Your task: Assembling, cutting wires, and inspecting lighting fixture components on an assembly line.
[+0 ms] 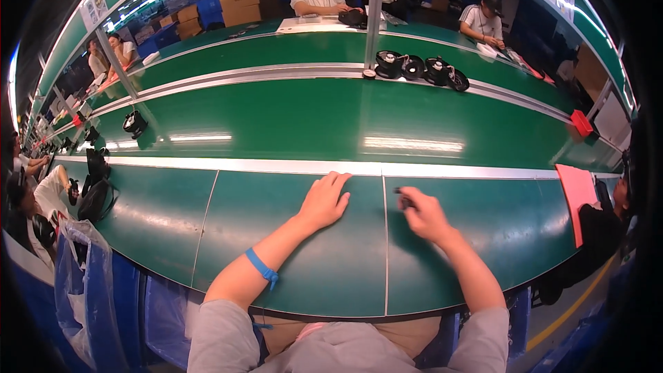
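My left hand [323, 202] rests on the green workbench [159, 217], close to its pale front rail [276, 166]. Its fingers are stretched out and nothing is in it. A blue wrist strap [261, 264] circles my left forearm. To the right of a seam in the bench top, my right hand [425, 215] is closed around a small black object [406, 201]. One dark end sticks out past the fingers; its kind is too small to make out. My right hand seems to be held just over the bench, though contact is hard to judge.
Beyond the rail runs a green conveyor belt [290, 114] with a black fan-like part [135, 123] at left. Several black round parts [413, 67] sit on the far ledge beside a metal post [373, 21]. A pink board [572, 200] lies at right. Co-workers sit around.
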`<state>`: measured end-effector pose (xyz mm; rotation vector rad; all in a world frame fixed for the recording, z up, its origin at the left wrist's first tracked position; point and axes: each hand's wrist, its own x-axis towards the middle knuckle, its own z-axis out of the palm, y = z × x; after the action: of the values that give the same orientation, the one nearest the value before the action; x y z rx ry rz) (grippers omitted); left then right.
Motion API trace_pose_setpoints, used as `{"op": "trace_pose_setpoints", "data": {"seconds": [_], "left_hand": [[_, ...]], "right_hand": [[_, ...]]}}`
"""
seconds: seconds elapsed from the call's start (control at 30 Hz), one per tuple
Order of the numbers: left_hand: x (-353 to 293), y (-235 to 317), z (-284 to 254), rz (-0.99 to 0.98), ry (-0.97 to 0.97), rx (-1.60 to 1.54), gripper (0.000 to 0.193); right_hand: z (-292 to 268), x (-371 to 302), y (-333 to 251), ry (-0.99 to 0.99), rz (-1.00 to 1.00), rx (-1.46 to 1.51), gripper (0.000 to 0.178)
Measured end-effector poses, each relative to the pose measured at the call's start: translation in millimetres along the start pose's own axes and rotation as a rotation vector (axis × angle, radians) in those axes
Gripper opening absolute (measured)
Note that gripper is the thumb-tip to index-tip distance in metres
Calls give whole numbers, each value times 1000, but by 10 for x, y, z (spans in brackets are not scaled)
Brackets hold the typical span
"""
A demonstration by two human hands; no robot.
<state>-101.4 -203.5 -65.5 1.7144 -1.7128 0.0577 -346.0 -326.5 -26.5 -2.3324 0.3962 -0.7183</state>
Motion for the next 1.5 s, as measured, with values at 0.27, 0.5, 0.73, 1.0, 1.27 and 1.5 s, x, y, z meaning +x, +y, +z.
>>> {"op": "trace_pose_setpoints", "data": {"seconds": [0.27, 0.5, 0.73, 1.0, 1.27, 1.5], "left_hand": [[17, -275, 97, -368, 14, -647, 16], [24, -160, 77, -245, 14, -549, 18], [6, -191, 70, -154, -53, -473, 14], [15, -230, 22, -140, -113, -501, 16], [33, -172, -32, -184, -126, -592, 25], [4, -202, -2, -96, -74, -581, 21]], "right_hand": [[976, 820, 241, -111, -64, 72, 43], [831, 637, 174, 42, -191, 66, 30], [812, 636, 136, 20, -193, 83, 24], [881, 667, 199, 30, -284, 42, 30], [930, 605, 271, 67, -133, 58, 42], [884, 597, 200, 118, -183, 59, 35]]}}
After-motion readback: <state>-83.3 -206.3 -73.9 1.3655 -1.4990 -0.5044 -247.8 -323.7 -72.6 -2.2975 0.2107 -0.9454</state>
